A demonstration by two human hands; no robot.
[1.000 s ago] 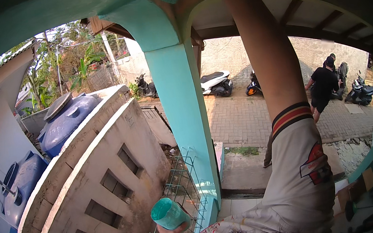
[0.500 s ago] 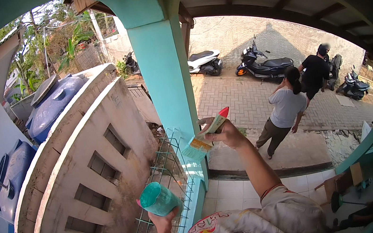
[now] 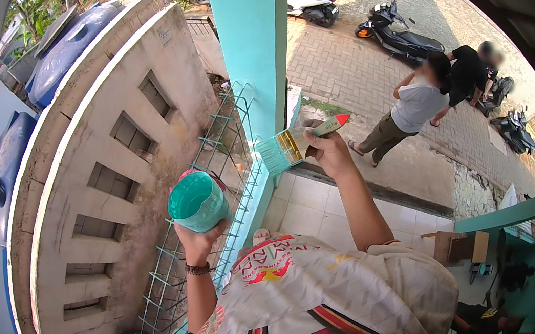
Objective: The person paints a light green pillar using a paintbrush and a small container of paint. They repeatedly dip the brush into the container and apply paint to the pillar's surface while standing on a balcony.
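Note:
My left hand [image 3: 200,240] is wrapped round the lower part of a cup of turquoise paint [image 3: 208,209], its mouth tilted toward me. Paint coats the cup's inner wall. In my right hand [image 3: 328,153] is a flat paintbrush [image 3: 292,148], gripped near its metal band. The bristles are turquoise and point left, close to the foot of the turquoise pillar [image 3: 249,46]; I cannot tell whether they touch it. The handle, with a red tip, points up and right. A green metal bar lattice [image 3: 221,132] stands beside the pillar, behind the cup.
Left of the lattice runs a stained wall [image 3: 97,122] with several square openings. Blue water tanks [image 3: 69,48] stand beyond it. Two people, one in a white shirt [image 3: 417,105], are on the paving to the right, near parked motorbikes [image 3: 407,41]. White floor tiles [image 3: 307,202] lie below the brush.
The view has tilted downward. The brush has swung from steeply raised to nearly level, its bristles now beside the pillar's lower part. The person in black bends lower by a motorbike.

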